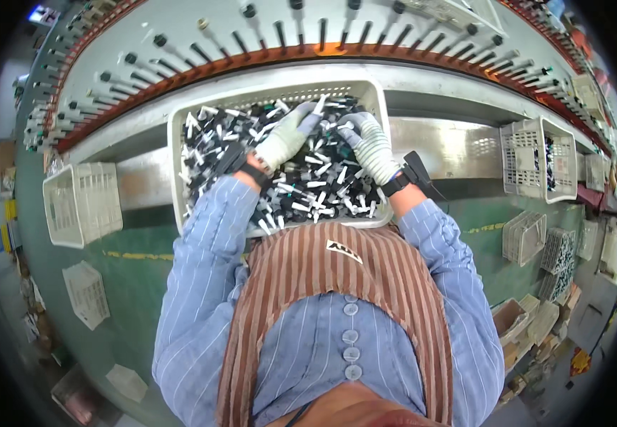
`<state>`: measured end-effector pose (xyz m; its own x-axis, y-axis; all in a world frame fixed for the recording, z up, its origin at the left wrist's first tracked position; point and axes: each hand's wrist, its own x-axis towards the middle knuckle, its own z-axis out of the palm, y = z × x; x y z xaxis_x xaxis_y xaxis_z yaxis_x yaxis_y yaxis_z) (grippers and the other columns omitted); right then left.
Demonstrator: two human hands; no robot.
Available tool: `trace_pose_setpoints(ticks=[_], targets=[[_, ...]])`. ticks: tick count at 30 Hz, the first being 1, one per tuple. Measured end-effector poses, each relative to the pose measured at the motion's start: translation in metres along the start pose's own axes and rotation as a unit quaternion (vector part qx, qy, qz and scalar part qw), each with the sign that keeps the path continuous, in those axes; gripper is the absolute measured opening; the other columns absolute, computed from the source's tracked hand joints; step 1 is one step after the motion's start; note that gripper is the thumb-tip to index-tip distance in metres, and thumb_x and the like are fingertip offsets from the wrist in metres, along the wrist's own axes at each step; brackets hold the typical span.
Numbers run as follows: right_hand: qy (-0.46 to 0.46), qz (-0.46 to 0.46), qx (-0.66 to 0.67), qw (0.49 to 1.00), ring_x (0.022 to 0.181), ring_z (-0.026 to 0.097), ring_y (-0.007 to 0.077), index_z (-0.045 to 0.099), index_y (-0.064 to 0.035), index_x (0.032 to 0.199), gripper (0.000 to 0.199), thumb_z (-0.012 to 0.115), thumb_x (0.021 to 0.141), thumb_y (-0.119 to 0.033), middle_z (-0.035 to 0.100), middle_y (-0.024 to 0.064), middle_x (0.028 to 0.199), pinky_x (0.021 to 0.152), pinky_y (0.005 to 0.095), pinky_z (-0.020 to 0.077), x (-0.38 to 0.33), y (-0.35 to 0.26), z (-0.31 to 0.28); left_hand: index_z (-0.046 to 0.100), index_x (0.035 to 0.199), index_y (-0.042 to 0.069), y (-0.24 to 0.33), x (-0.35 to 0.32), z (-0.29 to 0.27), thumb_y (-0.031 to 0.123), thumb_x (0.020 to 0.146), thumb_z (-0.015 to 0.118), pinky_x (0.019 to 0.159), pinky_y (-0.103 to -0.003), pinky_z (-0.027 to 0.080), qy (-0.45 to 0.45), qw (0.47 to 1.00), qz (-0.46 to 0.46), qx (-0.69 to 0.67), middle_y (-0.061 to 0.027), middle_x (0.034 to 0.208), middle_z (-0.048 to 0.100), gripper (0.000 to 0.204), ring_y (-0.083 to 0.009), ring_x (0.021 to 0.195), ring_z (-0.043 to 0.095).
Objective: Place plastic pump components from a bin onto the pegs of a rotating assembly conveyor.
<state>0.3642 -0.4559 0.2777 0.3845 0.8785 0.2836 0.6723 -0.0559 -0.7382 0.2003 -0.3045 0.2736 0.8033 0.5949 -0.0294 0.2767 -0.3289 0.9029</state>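
Observation:
A large white plastic crate [174,153] in front of me is heaped with small black-and-white parts [308,178], each a dark cap-like piece or a white tapered stem, a few with green bits. Both hands wear pale knitted gloves with bluish fingertips. Over the middle of the heap, my left hand [285,136] is closed, pinching a white tapered part [320,104] that points upward. To its right, my right hand [367,146] has its fingers curled around a small white-ended part [347,125]. Black straps with dark devices circle both wrists.
Beyond the crate runs a curved conveyor line [251,57] with an orange-brown track and upright dark pegs, some topped with black pieces. White baskets stand left [84,206] and right [536,160]. More crates [525,238] sit on the green floor.

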Motion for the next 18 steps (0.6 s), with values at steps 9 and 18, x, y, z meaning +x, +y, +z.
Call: trace_pose_setpoints(ticks=[9, 18], targets=[[0.007, 0.279, 0.259, 0.924, 0.094, 0.061, 0.0319, 0.058, -0.0040, 0.114, 0.033, 0.047, 0.103, -0.034, 0.064, 0.0174, 0.100, 0.089, 0.0399, 0.0492, -0.011, -0.012, 0.037, 0.058, 0.112, 0.003, 0.043, -0.009, 0.002, 0.027, 0.095, 0.067, 0.064, -0.027, 0.048, -0.089, 0.994, -0.066, 0.000, -0.0042, 0.080, 0.064, 0.030, -0.0110, 0.070, 0.058], [0.105, 0.215, 0.213, 0.947, 0.092, 0.058, 0.0168, 0.052, -0.0023, 0.120, 0.029, 0.060, 0.096, -0.016, 0.061, 0.0105, 0.102, 0.084, 0.0322, 0.0509, -0.003, -0.044, 0.022, 0.056, 0.124, 0.004, 0.020, -0.017, 0.059, 0.045, 0.101, 0.056, 0.088, -0.032, 0.048, 0.074, 0.954, -0.088, -0.276, -0.0090, 0.113, 0.064, 0.048, -0.0180, 0.102, 0.060]])
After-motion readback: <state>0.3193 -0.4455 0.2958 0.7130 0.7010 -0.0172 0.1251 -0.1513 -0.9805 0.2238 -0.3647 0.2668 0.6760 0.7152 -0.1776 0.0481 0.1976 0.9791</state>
